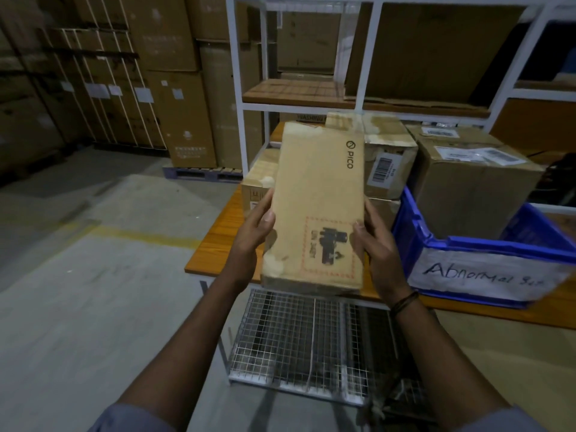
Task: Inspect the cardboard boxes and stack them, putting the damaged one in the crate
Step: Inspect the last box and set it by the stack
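Note:
I hold a flat, long cardboard box (318,194) marked "PICO" upright in front of me, above the table's near edge. My left hand (254,232) grips its left side and my right hand (374,244) grips its right side. Its corners look scuffed and pale. Behind it on the orange table (215,241) stand more cardboard boxes: one at the left (260,179), one with a barcode label (388,157), and a bigger one (473,179) at the right. A blue crate (486,260) labelled "Abnormal" sits at the table's right front, and the bigger box appears to rest in it.
A white metal shelf frame (238,88) stands behind the table, holding flat cardboard. Tall stacks of cartons (174,73) on a pallet fill the left background. A wire mesh rack (299,338) lies under the table. Concrete floor with a yellow line (140,235) spreads to the left.

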`<act>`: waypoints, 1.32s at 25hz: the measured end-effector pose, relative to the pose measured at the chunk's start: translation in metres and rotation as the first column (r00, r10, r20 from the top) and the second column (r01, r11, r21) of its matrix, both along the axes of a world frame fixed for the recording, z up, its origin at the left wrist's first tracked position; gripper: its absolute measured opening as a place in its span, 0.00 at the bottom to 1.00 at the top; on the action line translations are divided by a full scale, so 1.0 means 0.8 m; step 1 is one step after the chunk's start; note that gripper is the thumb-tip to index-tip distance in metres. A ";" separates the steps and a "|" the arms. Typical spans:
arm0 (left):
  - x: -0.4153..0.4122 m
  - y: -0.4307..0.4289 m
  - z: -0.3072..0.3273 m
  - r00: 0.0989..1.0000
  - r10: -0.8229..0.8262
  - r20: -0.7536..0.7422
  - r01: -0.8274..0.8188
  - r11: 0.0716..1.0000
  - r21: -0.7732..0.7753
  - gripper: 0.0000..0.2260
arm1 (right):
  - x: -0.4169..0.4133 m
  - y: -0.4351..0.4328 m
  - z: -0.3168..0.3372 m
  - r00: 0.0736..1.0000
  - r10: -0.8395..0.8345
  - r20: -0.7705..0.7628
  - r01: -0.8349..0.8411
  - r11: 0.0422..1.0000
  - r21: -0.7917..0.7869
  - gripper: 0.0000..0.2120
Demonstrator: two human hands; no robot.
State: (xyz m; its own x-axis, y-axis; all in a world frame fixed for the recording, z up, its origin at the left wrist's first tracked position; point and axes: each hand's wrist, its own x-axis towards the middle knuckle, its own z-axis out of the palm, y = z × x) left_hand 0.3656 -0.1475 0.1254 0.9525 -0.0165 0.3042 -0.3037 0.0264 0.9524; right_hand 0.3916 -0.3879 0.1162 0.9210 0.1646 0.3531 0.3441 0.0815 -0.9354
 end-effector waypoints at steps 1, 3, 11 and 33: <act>0.000 -0.001 0.004 1.000 -0.025 -0.005 0.025 1.000 -0.002 0.44 | -0.002 -0.001 0.001 1.000 -0.004 -0.019 0.005 1.000 0.018 0.37; 0.001 0.002 0.005 0.998 -0.058 -0.027 0.057 0.997 -0.047 0.47 | -0.003 -0.005 0.001 1.000 0.007 -0.020 -0.006 0.999 0.046 0.39; 0.028 0.002 -0.004 0.998 -0.043 -0.045 0.045 0.998 0.051 0.43 | 0.004 -0.013 0.007 0.984 -0.070 0.165 0.092 0.987 -0.129 0.32; 0.036 -0.002 -0.013 0.885 0.441 -0.148 -0.301 0.785 0.541 0.29 | -0.006 -0.053 0.000 0.880 -0.448 -0.156 0.345 0.830 -0.438 0.28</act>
